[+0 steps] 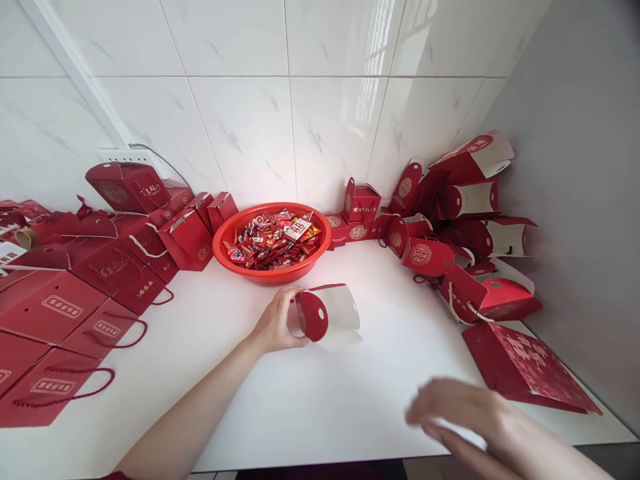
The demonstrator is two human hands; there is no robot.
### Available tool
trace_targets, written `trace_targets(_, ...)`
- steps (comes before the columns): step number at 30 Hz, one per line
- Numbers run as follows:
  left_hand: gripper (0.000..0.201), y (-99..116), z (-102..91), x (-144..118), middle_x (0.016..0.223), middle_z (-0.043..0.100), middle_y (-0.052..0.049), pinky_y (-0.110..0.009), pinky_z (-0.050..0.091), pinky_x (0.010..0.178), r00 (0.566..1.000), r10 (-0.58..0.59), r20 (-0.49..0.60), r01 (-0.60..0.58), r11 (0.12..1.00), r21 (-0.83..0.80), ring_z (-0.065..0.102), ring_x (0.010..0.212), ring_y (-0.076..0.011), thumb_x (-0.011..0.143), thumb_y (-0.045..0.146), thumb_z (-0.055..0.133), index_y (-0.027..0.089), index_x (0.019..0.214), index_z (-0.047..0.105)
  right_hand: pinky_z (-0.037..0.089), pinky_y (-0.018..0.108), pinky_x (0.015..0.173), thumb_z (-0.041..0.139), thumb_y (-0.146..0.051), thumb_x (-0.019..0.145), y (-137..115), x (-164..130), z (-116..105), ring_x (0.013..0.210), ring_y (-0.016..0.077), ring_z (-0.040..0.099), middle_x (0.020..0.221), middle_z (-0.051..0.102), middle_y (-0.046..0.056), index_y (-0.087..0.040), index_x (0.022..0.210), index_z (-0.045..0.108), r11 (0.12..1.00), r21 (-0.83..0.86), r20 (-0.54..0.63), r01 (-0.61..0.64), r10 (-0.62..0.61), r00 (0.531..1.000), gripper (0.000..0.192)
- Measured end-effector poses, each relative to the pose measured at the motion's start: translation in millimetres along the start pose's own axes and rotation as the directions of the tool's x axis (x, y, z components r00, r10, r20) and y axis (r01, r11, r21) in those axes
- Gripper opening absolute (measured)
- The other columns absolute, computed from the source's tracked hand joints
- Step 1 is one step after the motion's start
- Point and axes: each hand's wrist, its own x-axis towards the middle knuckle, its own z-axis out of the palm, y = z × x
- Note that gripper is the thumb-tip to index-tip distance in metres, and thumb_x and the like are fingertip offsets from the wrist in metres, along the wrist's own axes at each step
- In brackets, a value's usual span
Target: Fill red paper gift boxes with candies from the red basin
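Left hand: my left hand (277,322) grips the small red-and-white folded paper box (327,311), frame centre, on the white tabletop (320,400).
Right hand: my right hand (467,417), lower right, blurred, open, holding nothing.
Behind box: red round plastic basket (271,243) of wrapped candies.

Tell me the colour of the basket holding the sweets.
Red, seen in the head view: the basket is plain red plastic.

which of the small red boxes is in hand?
The box lying on its side mid-table, just in front of the basket. The left hand grips it; all the others sit untouched along the wall.
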Motion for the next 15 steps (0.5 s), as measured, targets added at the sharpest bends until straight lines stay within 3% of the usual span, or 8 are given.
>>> trace_targets(2,0.092,3.9,-0.6,-0.4,0.134,0.049,-0.015,-0.050,0.043,0.104,0.996,0.086,0.000,-0.086,0.995,0.058,0.048,0.126,-0.0343,0.059,0.032,0.081,0.019,0.137,0.033,0.053,0.034,0.090,0.044,-0.028,0.099,-13.2,37.7,-19.1,0.104,0.0206,0.064,0.112,0.066,0.006,-0.031,0.115,0.062,0.979,-0.064,-0.166,0.192,-0.200,0.966,0.024)
trace_targets(4,0.093,5.4,-1.0,0.2,0.133,0.051,-0.015,-0.050,0.045,0.103,0.997,0.075,0.015,-0.076,0.994,0.075,0.051,0.124,-0.0335,0.058,0.032,0.081,0.020,0.136,0.033,0.051,0.029,0.083,0.044,-0.026,0.099,-24.8,81.3,-33.1,0.092,0.0172,0.065,0.102,0.068,0.005,-0.025,0.107,0.064,0.950,-0.129,-0.146,0.284,-0.301,0.942,0.021)
trace_targets(5,0.093,5.4,-1.5,0.5,0.132,0.052,-0.015,-0.049,0.046,0.101,0.999,0.038,0.020,-0.039,0.996,0.076,0.053,0.121,-0.0333,0.057,0.032,0.082,0.020,0.135,0.033,0.051,0.027,0.077,0.046,-0.026,0.099,-29.0,102.9,-37.1,0.083,0.0161,0.065,0.094,0.069,0.004,-0.022,0.098,0.065,0.949,-0.186,-0.127,0.254,-0.279,0.952,0.020)
trace_targets(7,0.093,4.4,-3.5,1.1,0.129,0.053,-0.015,-0.048,0.050,0.097,0.997,-0.065,0.037,0.063,0.996,0.057,0.057,0.116,-0.0327,0.056,0.031,0.083,0.019,0.134,0.034,0.048,0.028,0.066,0.047,-0.028,0.097,-33.4,141.5,-38.7,0.073,0.0179,0.065,0.086,0.069,0.007,-0.017,0.085,0.066,0.922,-0.388,-0.179,0.012,-0.088,0.980,0.025)
trace_targets(8,0.093,3.7,-4.8,1.3,0.128,0.054,-0.014,-0.048,0.051,0.095,0.992,-0.115,0.050,0.113,0.993,0.030,0.058,0.114,-0.0321,0.056,0.032,0.083,0.019,0.133,0.034,0.047,0.029,0.066,0.047,-0.031,0.098,-33.5,157.5,-36.9,0.074,0.0201,0.066,0.087,0.069,0.010,-0.015,0.087,0.067,0.874,-0.468,-0.243,-0.127,0.011,0.970,0.028)
trace_targets(10,0.093,1.9,-7.6,1.8,0.128,0.055,-0.014,-0.047,0.053,0.093,0.978,-0.193,0.084,0.197,0.979,-0.052,0.061,0.111,-0.0307,0.057,0.033,0.083,0.019,0.134,0.033,0.047,0.031,0.068,0.048,-0.041,0.096,-30.3,182.3,-30.1,0.081,0.0253,0.068,0.092,0.070,0.015,-0.012,0.094,0.069,0.780,-0.554,-0.254,-0.292,0.176,0.951,0.036)
trace_targets(12,0.093,-0.7,-9.1,2.8,0.131,0.054,-0.013,-0.047,0.053,0.094,0.967,-0.226,0.120,0.242,0.961,-0.136,0.061,0.111,-0.0297,0.060,0.034,0.083,0.020,0.136,0.032,0.047,0.033,0.070,0.050,-0.048,0.094,-23.7,198.6,-22.6,0.085,0.0294,0.069,0.093,0.071,0.018,-0.010,0.098,0.070,0.740,-0.586,-0.191,-0.331,0.270,0.944,0.044)
trace_targets(15,0.092,-7.5,-6.8,4.3,0.137,0.052,-0.014,-0.047,0.050,0.099,0.962,-0.228,0.152,0.259,0.937,-0.236,0.059,0.118,-0.0298,0.066,0.031,0.081,0.021,0.141,0.029,0.046,0.032,0.069,0.045,-0.042,0.096,-11.3,213.0,-16.3,0.086,0.0282,0.069,0.092,0.072,0.017,-0.010,0.096,0.072,0.764,-0.579,-0.070,-0.284,0.301,0.951,0.042)
